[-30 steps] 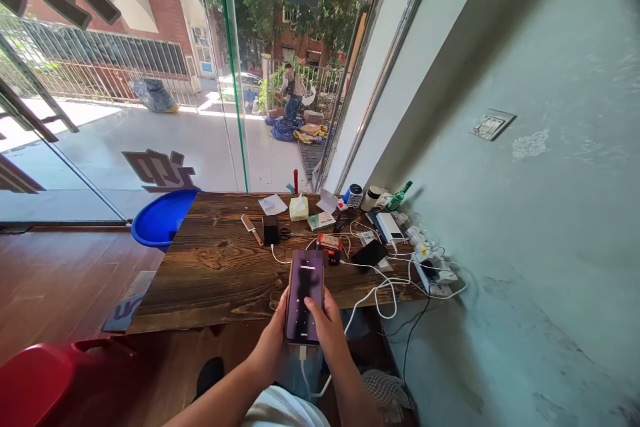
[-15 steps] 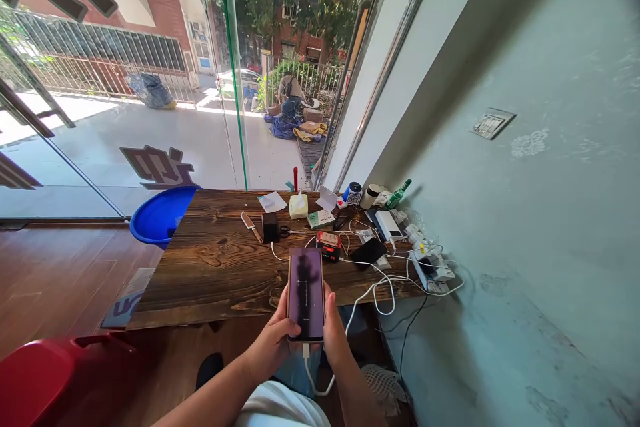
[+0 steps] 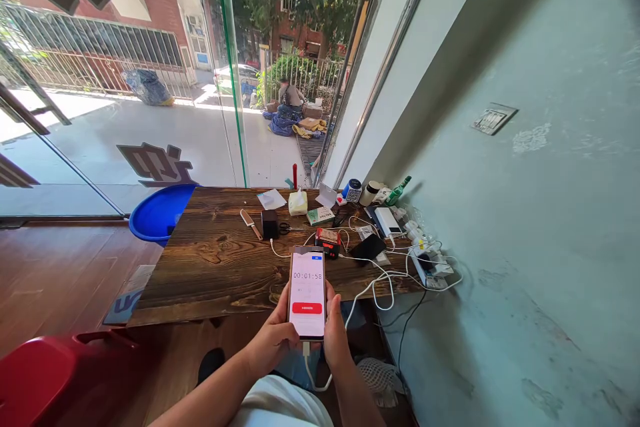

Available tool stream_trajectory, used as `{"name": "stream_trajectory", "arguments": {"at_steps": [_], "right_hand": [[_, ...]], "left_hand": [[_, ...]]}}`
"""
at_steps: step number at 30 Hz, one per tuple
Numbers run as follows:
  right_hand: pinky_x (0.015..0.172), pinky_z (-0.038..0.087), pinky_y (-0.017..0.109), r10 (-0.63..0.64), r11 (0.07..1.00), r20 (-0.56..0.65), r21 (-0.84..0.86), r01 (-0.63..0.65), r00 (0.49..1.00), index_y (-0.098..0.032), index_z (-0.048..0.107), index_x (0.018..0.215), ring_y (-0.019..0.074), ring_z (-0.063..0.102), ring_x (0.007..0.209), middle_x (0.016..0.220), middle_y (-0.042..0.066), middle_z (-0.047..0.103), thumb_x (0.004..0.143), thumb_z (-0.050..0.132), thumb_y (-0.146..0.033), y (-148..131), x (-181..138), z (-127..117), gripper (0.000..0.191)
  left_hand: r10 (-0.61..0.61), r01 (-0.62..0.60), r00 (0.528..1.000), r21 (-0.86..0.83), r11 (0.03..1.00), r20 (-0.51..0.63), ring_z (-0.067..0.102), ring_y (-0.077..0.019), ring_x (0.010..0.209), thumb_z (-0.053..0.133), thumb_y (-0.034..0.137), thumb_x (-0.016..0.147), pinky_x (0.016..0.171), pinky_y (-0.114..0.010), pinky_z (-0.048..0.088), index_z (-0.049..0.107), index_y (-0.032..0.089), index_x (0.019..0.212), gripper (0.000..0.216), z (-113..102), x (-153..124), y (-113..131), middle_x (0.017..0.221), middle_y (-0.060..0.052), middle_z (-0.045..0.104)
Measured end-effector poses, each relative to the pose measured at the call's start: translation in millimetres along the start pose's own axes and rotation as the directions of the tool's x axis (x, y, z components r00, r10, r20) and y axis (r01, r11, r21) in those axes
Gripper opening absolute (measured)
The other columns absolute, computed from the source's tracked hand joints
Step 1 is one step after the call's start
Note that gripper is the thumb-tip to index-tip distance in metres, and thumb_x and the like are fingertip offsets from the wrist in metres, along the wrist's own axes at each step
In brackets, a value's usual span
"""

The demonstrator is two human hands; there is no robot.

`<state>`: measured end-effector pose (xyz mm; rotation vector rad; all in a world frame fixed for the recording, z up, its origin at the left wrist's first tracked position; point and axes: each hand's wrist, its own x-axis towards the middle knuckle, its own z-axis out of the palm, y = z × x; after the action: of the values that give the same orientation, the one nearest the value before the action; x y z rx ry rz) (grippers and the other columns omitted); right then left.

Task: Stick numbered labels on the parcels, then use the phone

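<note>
Both hands' fingers clamped on phone (image 3: pixel 307 293); cluttered table (image 3: pixel 220 273), cables (image 3: pixel 380 287) beyond.

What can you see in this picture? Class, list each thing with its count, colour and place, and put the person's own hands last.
phone: one, white screen with a red button, held upright over the near table edge
charging cable: one, white, plugged into the phone's bottom end
table: one, dark brown wood, against the wall
power strip: one, white, right end of the table
black phone: one, lying flat among the cables
tissue pack: one, pale yellow, far side of the table
green bottle: one, far right corner
basin: one, blue, left of the table
stool: one, red, lower left
left hand: one, grips the phone's left edge
right hand: one, grips the phone's right edge
</note>
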<state>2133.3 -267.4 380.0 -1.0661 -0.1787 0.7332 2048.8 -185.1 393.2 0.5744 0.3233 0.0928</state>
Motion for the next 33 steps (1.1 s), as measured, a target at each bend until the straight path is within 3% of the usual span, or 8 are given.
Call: {"name": "stream_trajectory", "arguments": {"at_steps": [6, 13, 20, 27, 33], "right_hand": [[0.080, 0.051, 0.040, -0.005, 0.999, 0.018, -0.044, 0.006, 1.000, -0.028, 0.045, 0.124, 0.0251, 0.061, 0.100, 0.114, 0.006, 0.064, 0.073, 0.038, -0.073, -1, -1, -1, 0.068], [0.080, 0.051, 0.039, -0.020, 0.966, 0.023, -0.257, 0.026, 1.000, -0.027, 0.056, 0.115, 0.0257, 0.061, 0.099, 0.110, 0.006, 0.066, 0.074, 0.048, -0.066, -15, 0, -7, 0.057], [0.084, 0.049, 0.039, -0.040, 0.966, 0.042, -0.255, 0.050, 0.998, -0.025, 0.058, 0.110, 0.0254, 0.060, 0.101, 0.109, 0.006, 0.066, 0.077, 0.047, -0.063, -19, -3, -8, 0.051], [0.087, 0.048, 0.038, -0.188, 0.915, -0.074, -0.376, 0.148, 0.979, -0.022, 0.047, 0.115, 0.0248, 0.058, 0.103, 0.116, 0.010, 0.061, 0.079, 0.055, -0.049, -4, -18, 6, 0.046], [0.085, 0.049, 0.038, -0.227, 0.888, -0.166, -0.439, 0.134, 0.960, -0.020, 0.049, 0.111, 0.0245, 0.059, 0.098, 0.108, 0.009, 0.063, 0.071, 0.066, -0.043, 5, -18, 9, 0.049]], "left_hand": [[0.027, -0.027, 0.999, 0.011, 1.000, 0.020, 0.061, -0.0155, 0.083, 0.045, -0.005, 0.049, 0.052, -0.016, 0.037, 0.004, 0.043, 0.139, 0.110, 4, -1, 0, 0.121, -0.001, 0.057], [0.033, -0.033, 0.999, -0.015, 0.999, 0.008, 0.061, -0.0153, 0.080, 0.042, -0.006, 0.048, 0.056, -0.020, 0.042, 0.003, 0.045, 0.139, 0.112, 7, -2, 0, 0.121, 0.000, 0.057], [0.025, -0.025, 1.000, 0.018, 1.000, 0.014, 0.061, -0.0159, 0.074, 0.043, -0.003, 0.049, 0.055, -0.024, 0.043, -0.004, 0.040, 0.140, 0.111, 4, -4, 0, 0.122, -0.002, 0.057], [0.007, -0.011, 0.999, -0.098, 0.995, -0.035, 0.056, -0.0226, 0.098, 0.043, 0.004, 0.052, 0.067, -0.027, 0.044, 0.003, 0.033, 0.142, 0.103, 3, -2, 4, 0.117, -0.002, 0.060], [0.050, -0.056, 0.996, -0.068, 0.996, -0.076, 0.051, -0.0186, 0.106, 0.044, 0.003, 0.050, 0.086, -0.026, 0.038, 0.015, 0.028, 0.142, 0.100, 4, -2, 2, 0.111, 0.001, 0.062]]}}
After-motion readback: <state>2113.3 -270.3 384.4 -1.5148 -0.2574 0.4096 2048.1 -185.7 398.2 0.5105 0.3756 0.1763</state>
